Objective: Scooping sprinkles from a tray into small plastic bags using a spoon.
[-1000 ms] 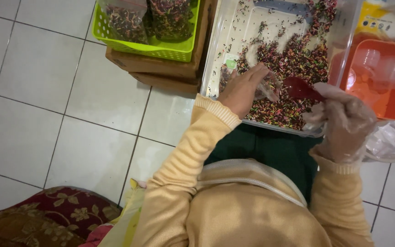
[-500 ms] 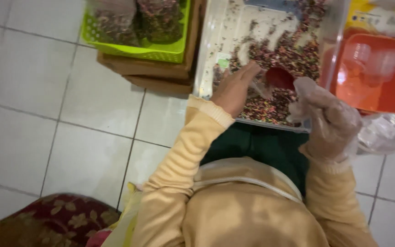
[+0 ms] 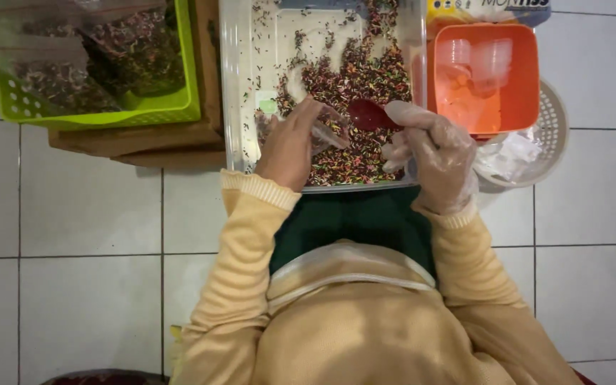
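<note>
White floor tiles [image 3: 87,214] with dark grout lines filled the scene, and everything sat directly on them in front of a seated person in a pale yellow knit top. Closest to the person lay a clear plastic tub [image 3: 237,85], its pale bottom partly bare and partly heaped with multicoloured sprinkles [image 3: 365,78].

Over the near part of that heap, the bare left hand [image 3: 290,146] was curled around a small clear plastic bag [image 3: 326,132], pinching it at the mouth. Just beside it, the right hand [image 3: 433,153], wearing a thin transparent glove, gripped a dark red scoop [image 3: 368,114] whose bowl hovered above the sprinkles right at the bag's opening.

To the right of the tub stood an orange square container [image 3: 518,107] with small clear plastic cups [image 3: 475,60] inside, resting partly over a round white perforated basket [image 3: 554,135]. To the left, a lime green basket [image 3: 94,114] held sealed clear packets of sprinkles [image 3: 108,57] and sat on a brown wooden board [image 3: 144,139]. A yellow package [image 3: 458,11] peeked in at the top edge.
</note>
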